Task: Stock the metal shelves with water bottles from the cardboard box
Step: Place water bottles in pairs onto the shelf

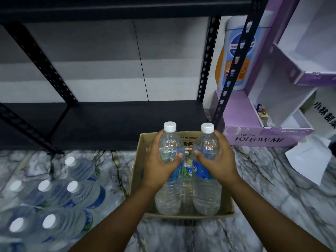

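Two water bottles we held above the cardboard box [138, 179]: left hand [160, 162] gripped the left bottle [170, 142], right hand [218, 160] gripped the right bottle [207, 142].

Two clear, white-capped water bottles [170, 166] [206, 168] — upright, side by side — above the open cardboard box [229, 206].

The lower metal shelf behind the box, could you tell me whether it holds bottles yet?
Empty: the lower metal shelf shows only bare black surface.

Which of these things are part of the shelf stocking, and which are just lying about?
Part of the job:
left hand
right hand
left bottle
right bottle
cardboard box
metal shelf

Lying about:
purple display stand
white paper
shrink-wrapped water bottles
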Available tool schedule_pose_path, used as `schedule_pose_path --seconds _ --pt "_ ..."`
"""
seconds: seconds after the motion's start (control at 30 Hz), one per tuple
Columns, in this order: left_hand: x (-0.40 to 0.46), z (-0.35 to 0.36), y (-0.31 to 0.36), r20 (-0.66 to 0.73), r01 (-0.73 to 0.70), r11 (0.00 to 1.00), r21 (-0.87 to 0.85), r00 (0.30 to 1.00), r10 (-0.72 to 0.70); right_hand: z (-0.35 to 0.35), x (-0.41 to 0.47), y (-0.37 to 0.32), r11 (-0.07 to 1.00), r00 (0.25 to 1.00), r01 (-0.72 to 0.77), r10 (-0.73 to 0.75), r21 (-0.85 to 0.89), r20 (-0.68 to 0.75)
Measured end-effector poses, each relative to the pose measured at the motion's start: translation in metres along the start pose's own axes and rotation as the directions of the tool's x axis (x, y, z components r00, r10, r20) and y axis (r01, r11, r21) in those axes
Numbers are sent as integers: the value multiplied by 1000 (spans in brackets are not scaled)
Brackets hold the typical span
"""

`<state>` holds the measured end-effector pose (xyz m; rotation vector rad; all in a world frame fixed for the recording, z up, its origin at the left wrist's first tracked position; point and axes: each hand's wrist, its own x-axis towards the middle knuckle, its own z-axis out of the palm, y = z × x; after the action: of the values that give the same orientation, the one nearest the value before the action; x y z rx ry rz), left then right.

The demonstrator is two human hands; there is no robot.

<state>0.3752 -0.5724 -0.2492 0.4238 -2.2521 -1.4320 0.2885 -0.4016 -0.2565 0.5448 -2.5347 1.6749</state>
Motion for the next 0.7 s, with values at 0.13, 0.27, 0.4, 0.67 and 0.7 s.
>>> schedule_pose_path --seconds 0.13,0.27,0.4,0.67,0.7 --pt "0 -33 56 -13 37 999 27 999 -37 -27 3 -61 998 999 -33 33 44 12" --pt "-3 -64 124 -18 48 999 14 999 -48 -54 1 -125 993 997 -71 68 94 35" --pt "-7 -91 186 -11 68 998 11 998 -67 -85 -2 -190 986 995 -96 90 133 47" --pt "-20 -138 308 76 86 996 -32 994 -84 -146 -9 -304 983 993 -106 99 148 59" --pt "-21 -143 322 79 85 996 -34 994 -82 -152 -10 -318 983 993 -109 101 148 61"
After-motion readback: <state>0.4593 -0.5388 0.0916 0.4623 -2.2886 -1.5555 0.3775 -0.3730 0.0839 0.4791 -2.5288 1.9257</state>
